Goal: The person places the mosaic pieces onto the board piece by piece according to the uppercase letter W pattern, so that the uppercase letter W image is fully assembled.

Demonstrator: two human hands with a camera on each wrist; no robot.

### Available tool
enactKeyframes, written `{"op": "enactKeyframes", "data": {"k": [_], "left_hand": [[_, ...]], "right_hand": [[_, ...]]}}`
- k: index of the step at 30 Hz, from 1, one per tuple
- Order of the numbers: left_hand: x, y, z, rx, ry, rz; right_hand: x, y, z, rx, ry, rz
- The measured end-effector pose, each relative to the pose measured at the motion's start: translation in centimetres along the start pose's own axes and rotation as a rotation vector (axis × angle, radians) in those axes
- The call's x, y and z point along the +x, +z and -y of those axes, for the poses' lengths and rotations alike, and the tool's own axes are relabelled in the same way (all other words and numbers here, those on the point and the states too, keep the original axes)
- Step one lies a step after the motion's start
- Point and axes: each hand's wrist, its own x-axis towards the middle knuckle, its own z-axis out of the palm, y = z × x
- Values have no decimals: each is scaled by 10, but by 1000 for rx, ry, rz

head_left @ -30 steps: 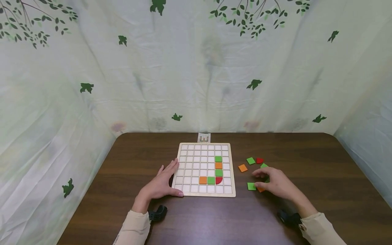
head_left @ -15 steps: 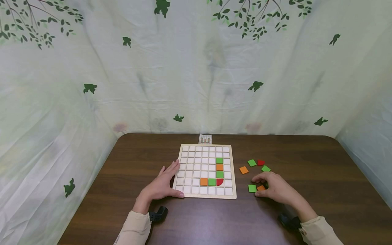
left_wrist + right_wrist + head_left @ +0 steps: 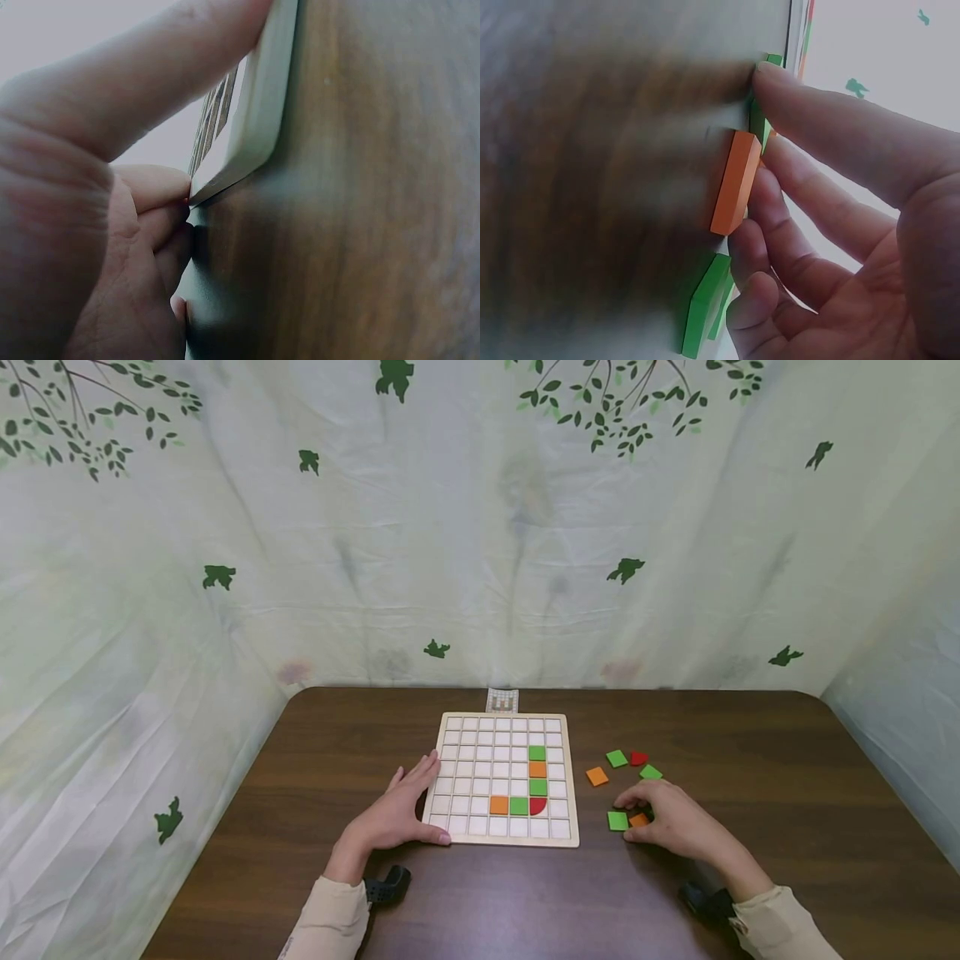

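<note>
A white grid board (image 3: 480, 839) with a pale rim lies at the table's middle. In its right half sit green, orange and red pieces in an L shape, with a rounded red piece (image 3: 537, 807) at the corner. My left hand (image 3: 393, 814) rests at the board's front left corner, fingers along the left edge and thumb on the front rim. Right of the board, my right hand (image 3: 671, 818) bends over a green square tile (image 3: 618, 821). Its thumb touches that tile's near edge; the index fingertip's contact is hidden. An orange tile (image 3: 736, 184) lies under the palm.
Loose pieces lie beyond the right hand: a green tile (image 3: 617, 758), a red piece (image 3: 638, 758), an orange tile (image 3: 597, 776) and another green tile (image 3: 651, 772). A small printed card (image 3: 502, 700) lies behind the board. A leaf-patterned curtain (image 3: 480, 527) hangs behind the table.
Compared with a second ago, my right thumb has shifted toward me, to the green tile's near edge. The head view has tilted slightly. My left hand stays at the board.
</note>
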Motion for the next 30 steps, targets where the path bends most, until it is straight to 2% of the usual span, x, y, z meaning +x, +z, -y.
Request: {"op": "enactKeyframes", "data": {"k": [8,21,30], "left_hand": [[-1,-1,-1,-4,-3,2],[-1,-1,-1,-7,-15,3],[0,-1,-2,-8,-15,7]], "right_hand": [[0,0,1,-14,-36,-16],[1,-2,5,-6,-1,-21],[2,-2,9,-7,3,-60]]}}
